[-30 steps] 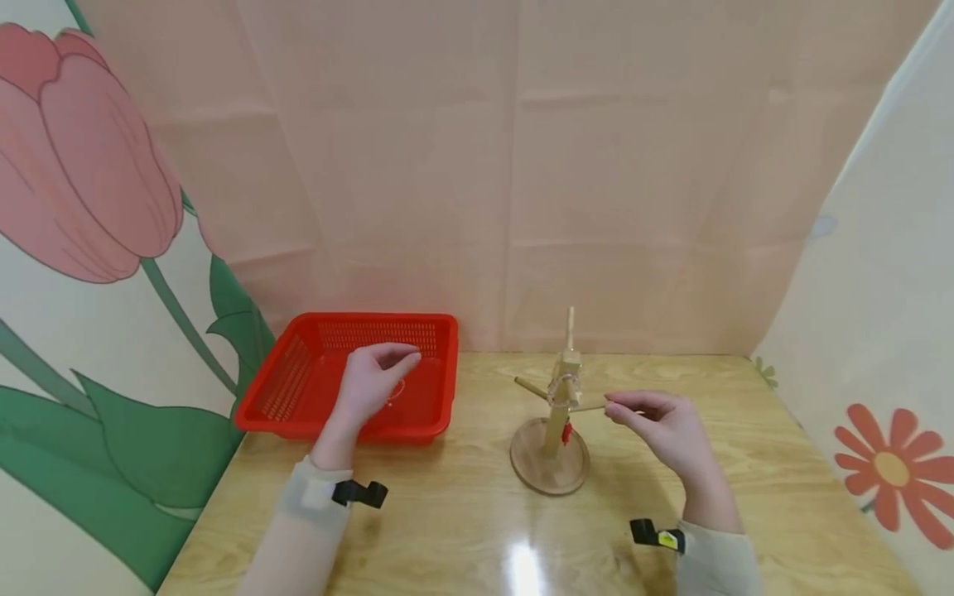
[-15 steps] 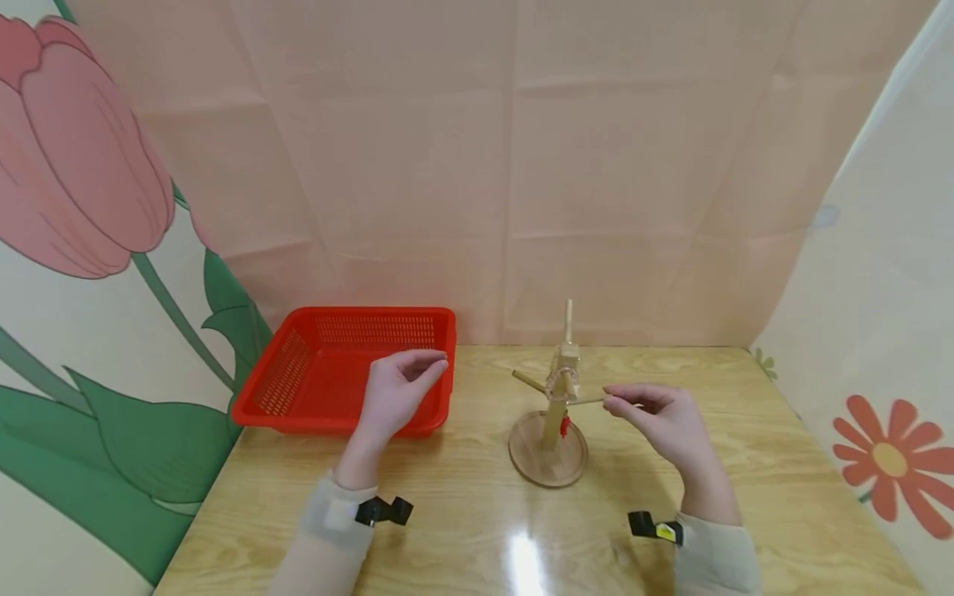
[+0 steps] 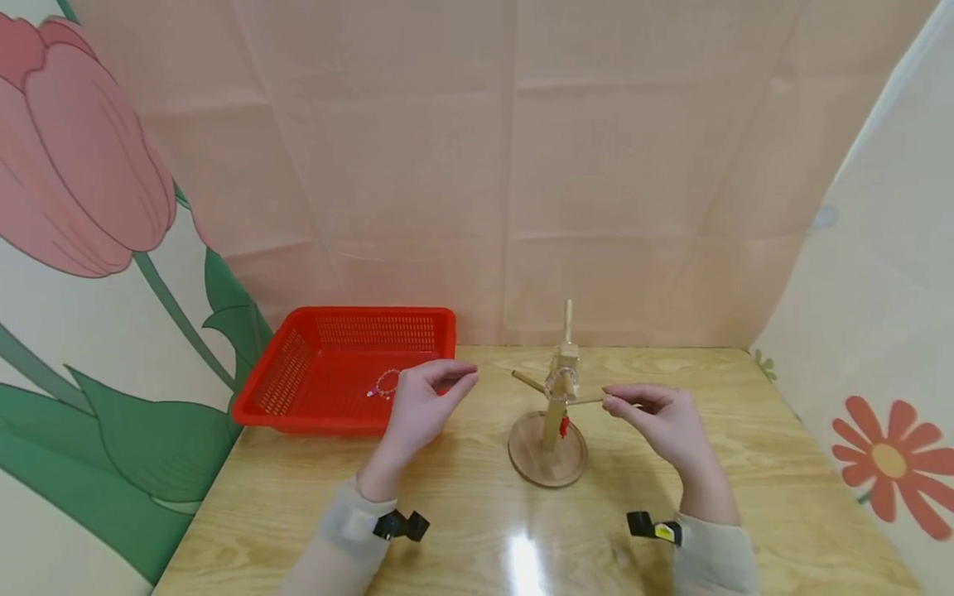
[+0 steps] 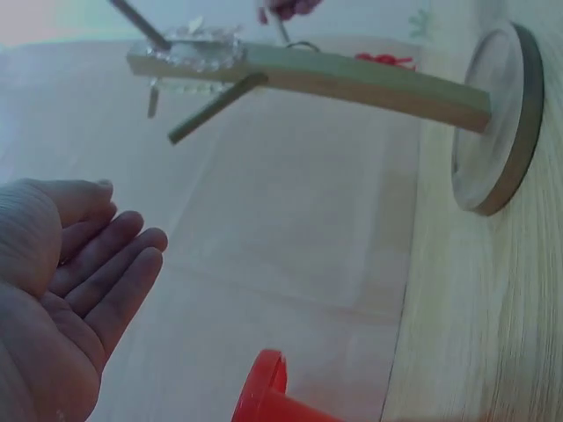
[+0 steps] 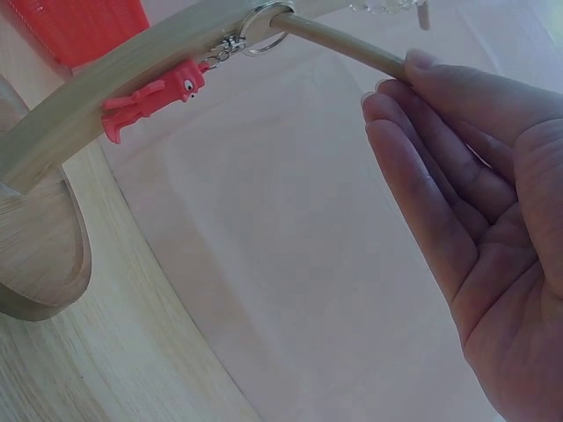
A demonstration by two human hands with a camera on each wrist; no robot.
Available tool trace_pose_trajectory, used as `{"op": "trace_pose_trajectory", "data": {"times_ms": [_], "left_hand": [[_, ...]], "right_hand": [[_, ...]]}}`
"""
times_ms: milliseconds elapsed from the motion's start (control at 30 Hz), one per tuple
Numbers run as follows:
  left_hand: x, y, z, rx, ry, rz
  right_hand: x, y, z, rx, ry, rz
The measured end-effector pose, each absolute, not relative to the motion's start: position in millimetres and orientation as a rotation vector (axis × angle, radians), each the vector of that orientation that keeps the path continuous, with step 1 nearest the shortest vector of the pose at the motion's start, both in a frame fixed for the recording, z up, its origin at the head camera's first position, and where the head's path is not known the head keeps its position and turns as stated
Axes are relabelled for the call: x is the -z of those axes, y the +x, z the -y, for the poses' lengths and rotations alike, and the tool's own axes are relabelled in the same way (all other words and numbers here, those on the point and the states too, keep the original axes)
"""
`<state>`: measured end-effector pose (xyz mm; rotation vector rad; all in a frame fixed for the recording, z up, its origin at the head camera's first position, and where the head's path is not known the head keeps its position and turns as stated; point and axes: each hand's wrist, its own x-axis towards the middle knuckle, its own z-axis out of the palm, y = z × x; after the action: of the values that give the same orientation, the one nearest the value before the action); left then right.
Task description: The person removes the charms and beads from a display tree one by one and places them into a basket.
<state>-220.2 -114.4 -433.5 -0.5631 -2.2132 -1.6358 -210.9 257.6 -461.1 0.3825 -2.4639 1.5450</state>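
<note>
My right hand (image 3: 659, 418) pinches the end of a wooden peg (image 5: 347, 44) on the wooden stand (image 3: 553, 426), between thumb and fingers. A red figure keychain (image 5: 154, 95) hangs from that same peg by its metal ring (image 5: 264, 31). Clear beaded bracelets (image 4: 202, 54) circle the upper part of the stand. My left hand (image 3: 423, 407) is in the air by the right rim of the red basket (image 3: 257, 420), to the left of the stand. Its fingers (image 4: 119, 294) are relaxed and bent, with nothing visible between them and the thumb.
A beaded bracelet (image 3: 386, 382) with a small charm lies inside the basket, partly behind the left hand. Another bare peg (image 3: 527, 381) sticks out of the stand to the left. The stand's round base (image 3: 532, 463) rests on the wooden table (image 3: 462, 513), before a pink cloth backdrop (image 3: 395, 165).
My left hand has moved right, from over the basket to its right rim, uncovering the bracelet inside. The right hand keeps its pinch on the peg, and the stand has stayed in place.
</note>
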Motion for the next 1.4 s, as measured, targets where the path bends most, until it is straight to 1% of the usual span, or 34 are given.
{"op": "trace_pose_trajectory", "data": {"times_ms": [300, 567, 1133, 1400], "left_hand": [[433, -215, 99, 1.635, -0.652, 2.133], [430, -211, 87, 1.655, -0.737, 2.105], [414, -210, 51, 1.713, -0.833, 2.048], [410, -211, 37, 1.717, -0.835, 2.105]], "right_hand": [[459, -212, -256, -1.527, 0.362, 2.496], [456, -213, -252, -1.551, 0.409, 2.468], [456, -211, -255, -1.577, 0.393, 2.471], [455, -209, -256, -1.569, 0.379, 2.477]]}}
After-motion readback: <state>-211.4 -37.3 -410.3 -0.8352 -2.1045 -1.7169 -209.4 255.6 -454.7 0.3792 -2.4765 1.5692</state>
